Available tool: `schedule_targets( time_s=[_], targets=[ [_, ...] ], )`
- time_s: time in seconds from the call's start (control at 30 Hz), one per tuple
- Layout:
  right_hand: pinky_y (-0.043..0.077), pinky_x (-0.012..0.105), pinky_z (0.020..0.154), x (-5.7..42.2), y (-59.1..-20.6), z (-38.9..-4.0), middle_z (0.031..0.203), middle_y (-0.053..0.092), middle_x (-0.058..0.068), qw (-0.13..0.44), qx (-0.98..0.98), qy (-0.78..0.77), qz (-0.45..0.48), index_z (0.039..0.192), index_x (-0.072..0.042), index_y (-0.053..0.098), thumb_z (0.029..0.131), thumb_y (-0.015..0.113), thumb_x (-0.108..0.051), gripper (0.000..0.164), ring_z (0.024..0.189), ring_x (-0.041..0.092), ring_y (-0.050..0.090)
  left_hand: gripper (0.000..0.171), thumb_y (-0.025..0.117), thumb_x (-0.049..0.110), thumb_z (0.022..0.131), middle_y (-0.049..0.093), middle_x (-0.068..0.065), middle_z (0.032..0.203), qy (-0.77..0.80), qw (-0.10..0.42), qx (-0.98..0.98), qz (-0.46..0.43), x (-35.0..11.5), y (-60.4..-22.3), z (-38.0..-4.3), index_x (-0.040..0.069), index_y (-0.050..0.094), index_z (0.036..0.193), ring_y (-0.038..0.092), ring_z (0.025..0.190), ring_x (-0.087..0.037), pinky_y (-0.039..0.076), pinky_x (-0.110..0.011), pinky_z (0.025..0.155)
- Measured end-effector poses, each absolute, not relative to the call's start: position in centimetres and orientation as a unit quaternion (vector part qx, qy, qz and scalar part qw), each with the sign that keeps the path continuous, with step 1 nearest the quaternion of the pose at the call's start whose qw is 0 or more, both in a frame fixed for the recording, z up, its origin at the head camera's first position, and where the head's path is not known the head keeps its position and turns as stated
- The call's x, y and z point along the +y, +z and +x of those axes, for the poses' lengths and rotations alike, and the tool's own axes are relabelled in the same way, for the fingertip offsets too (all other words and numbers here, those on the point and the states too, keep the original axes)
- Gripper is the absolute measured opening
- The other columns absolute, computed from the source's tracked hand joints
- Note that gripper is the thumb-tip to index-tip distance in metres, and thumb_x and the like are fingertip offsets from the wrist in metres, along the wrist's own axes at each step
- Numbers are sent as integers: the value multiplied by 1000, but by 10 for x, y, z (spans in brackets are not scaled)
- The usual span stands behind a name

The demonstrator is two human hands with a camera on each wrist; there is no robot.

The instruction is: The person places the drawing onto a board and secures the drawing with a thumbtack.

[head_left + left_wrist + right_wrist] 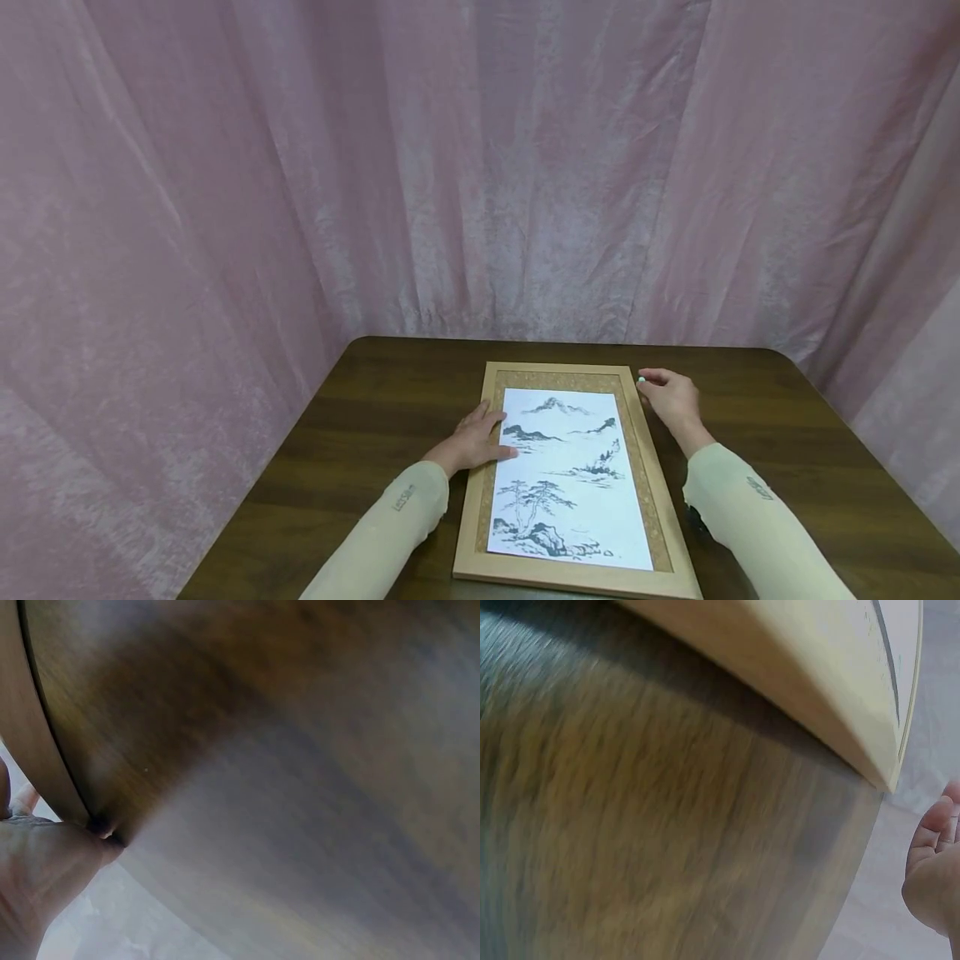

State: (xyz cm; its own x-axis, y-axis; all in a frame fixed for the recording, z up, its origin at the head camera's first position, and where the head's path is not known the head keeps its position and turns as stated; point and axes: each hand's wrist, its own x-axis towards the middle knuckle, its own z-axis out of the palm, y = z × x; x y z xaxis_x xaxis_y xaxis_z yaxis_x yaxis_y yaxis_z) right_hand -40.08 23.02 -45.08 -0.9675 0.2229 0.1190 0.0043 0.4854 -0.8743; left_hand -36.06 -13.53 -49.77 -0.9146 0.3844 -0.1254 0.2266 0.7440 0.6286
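A white sheet with an ink landscape of mountains and pines [562, 492] lies on a cork board [652, 517] with a pale wooden frame [663, 492]. My left hand [472, 442] rests across the board's left side, thumb and fingertips reaching onto the paper's left edge. Just outside the upper right of the frame, my right hand [671, 402] pinches a small pale-green thing [641, 380], like a pushpin head, between thumb and fingertips. In the right wrist view, that hand [934, 862] shows only partly, beside the frame's corner [881, 761].
The board lies on a dark brown wooden table [375, 417] with rounded far corners. Behind the table hangs a pink velvet curtain [525, 208]. A small dark object [696, 521] shows under the right sleeve, close to the frame's right side.
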Motion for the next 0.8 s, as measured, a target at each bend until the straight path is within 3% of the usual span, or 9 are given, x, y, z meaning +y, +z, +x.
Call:
schedule_targets(
  time_s=[0.1, 0.3, 0.6, 0.8],
  targets=[
    [58, 34, 69, 223, -451, -402, 108, 68, 18, 104, -854, 506, -65, 126, 3, 66, 98, 61, -12, 32, 88, 31, 68, 81, 67, 54, 91, 2, -12, 166, 315, 125, 927, 164, -136, -497, -361, 20, 33, 156, 8, 149, -42, 20, -64, 112],
    [52, 24, 61, 211, -453, -407, 110, 70, 17, 99, -871, 478, -59, 123, 2, 68, 97, 61, -14, 31, 84, 23, 68, 81, 67, 55, 91, 2, -10, 166, 313, 128, 927, 165, -135, -496, -361, 21, 33, 156, 9, 149, -42, 19, -63, 113],
    [51, 24, 60, 193, -455, -408, 97, 73, 14, 93, -888, 450, -35, 116, 2, 71, 97, 62, -18, 29, 81, 29, 71, 81, 67, 55, 90, 3, -11, 166, 309, 126, 928, 166, -135, -496, -359, 21, 34, 156, 10, 148, -42, 20, -62, 113],
    [50, 24, 62, 177, -455, -412, 109, 70, 17, 72, -894, 441, -20, 119, 1, 70, 99, 61, -18, 29, 80, 23, 68, 82, 66, 57, 90, 1, -9, 166, 315, 125, 927, 162, -135, -496, -361, 22, 33, 156, 8, 149, -41, 20, -62, 114]
  ],
)
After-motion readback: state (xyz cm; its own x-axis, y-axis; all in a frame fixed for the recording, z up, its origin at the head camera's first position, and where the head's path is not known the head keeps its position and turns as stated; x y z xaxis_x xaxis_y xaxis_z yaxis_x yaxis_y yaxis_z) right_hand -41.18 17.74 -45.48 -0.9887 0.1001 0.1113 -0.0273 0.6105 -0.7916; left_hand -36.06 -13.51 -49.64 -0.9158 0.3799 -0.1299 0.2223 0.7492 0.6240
